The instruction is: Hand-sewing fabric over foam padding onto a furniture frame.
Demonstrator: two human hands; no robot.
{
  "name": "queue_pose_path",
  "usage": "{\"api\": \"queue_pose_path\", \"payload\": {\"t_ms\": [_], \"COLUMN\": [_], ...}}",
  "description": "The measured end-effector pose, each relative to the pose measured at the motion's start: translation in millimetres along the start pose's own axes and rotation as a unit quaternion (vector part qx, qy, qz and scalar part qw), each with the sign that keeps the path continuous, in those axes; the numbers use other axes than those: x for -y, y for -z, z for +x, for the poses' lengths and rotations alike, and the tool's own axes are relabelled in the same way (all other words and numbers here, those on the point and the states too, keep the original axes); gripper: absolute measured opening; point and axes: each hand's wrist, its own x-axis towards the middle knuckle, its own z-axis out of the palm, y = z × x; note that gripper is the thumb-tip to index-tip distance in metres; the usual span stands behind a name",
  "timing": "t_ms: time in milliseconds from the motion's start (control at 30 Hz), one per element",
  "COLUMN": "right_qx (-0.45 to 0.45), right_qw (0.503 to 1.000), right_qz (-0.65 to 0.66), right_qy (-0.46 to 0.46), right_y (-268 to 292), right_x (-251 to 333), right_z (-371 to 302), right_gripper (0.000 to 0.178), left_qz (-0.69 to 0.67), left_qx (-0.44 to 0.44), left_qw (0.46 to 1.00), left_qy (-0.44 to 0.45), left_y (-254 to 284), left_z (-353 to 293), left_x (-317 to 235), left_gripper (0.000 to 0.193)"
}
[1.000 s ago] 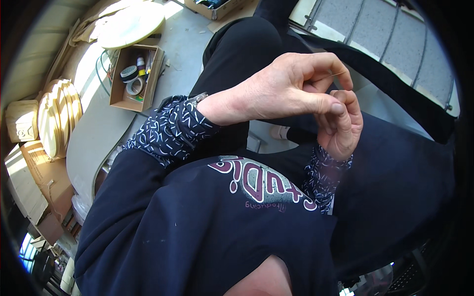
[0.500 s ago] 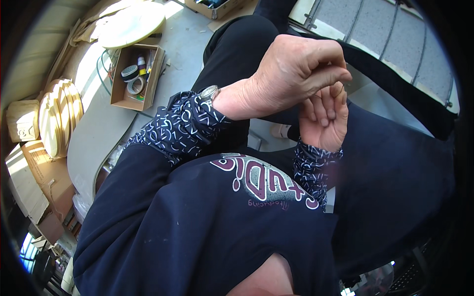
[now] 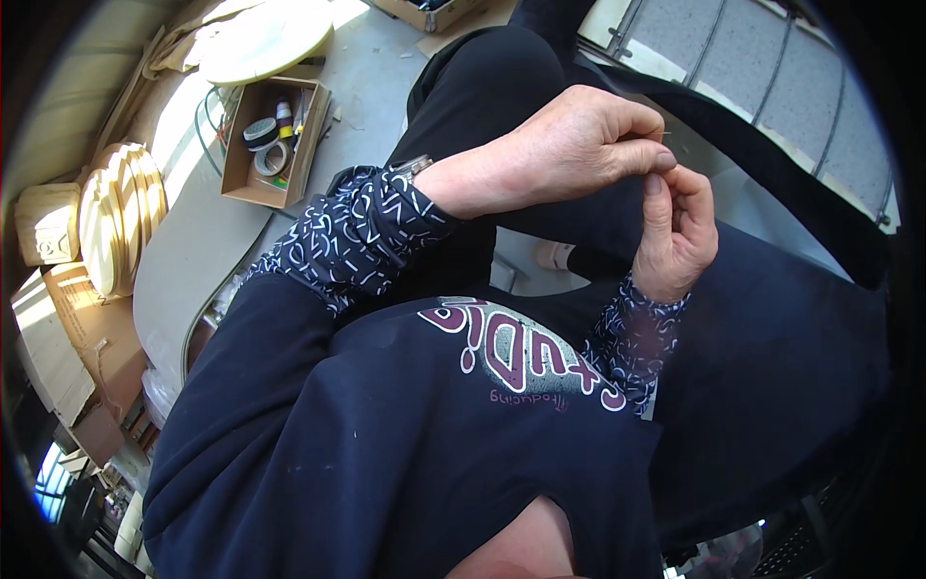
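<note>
In front of my chest, over my lap, my two hands meet at the fingertips. My left hand (image 3: 579, 145), with a watch (image 3: 413, 166) at its wrist, pinches thumb and forefinger together. A very thin, needle-like tip (image 3: 667, 132) sticks out past those fingers. Just below and to the right, my right hand (image 3: 678, 236) has its thumb and forefinger pressed together near the left thumb, its other fingers curled. Whatever the right fingertips hold is too small to make out. Dark blue cloth (image 3: 772, 318) spreads beneath and right of the hands.
An open cardboard box (image 3: 313, 145) with tape rolls and a small bottle lies at the upper left. Round pale wooden pieces (image 3: 123, 217) stand at the far left, near a cardboard carton (image 3: 92, 314). A grey panel with dark rods (image 3: 733, 58) is at the upper right.
My right hand has risen and turned, its fingers closing to meet the left fingertips. My left hand has tilted and lowered slightly, and the thin tip now shows at its fingers.
</note>
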Motion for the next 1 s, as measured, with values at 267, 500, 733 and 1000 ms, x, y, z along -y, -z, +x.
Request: {"api": "queue_pose_path", "payload": {"t_ms": [267,500,733,1000], "right_qx": [0.059,0.017,-0.048,-0.052], "right_qw": [0.995,0.974,0.917,0.906], "right_qz": [-0.005,0.156,0.318,0.335], "right_qy": [-0.075,-0.164,-0.237,-0.253], "right_y": [10.9,16.9,18.6,18.8], "right_x": [-6.1,-28.9,-55.2,-58.3], "right_z": [9.0,12.9,14.3,17.0], "right_gripper": [0.007,0.003,0.009,0.008], "left_qz": [0.038,-0.263,-0.338,-0.294], "left_qx": [0.022,-0.067,-0.008,0.028], "left_qw": [0.999,0.948,0.897,0.918], "left_qy": [0.007,0.165,0.283,0.264], "left_y": [1.4,7.9,-13.3,-13.5], "left_z": [3.6,15.4,16.6,23.5], "left_x": [11.7,10.8,17.9,39.3], "left_gripper": [0.026,0.028,0.020,0.017]}}
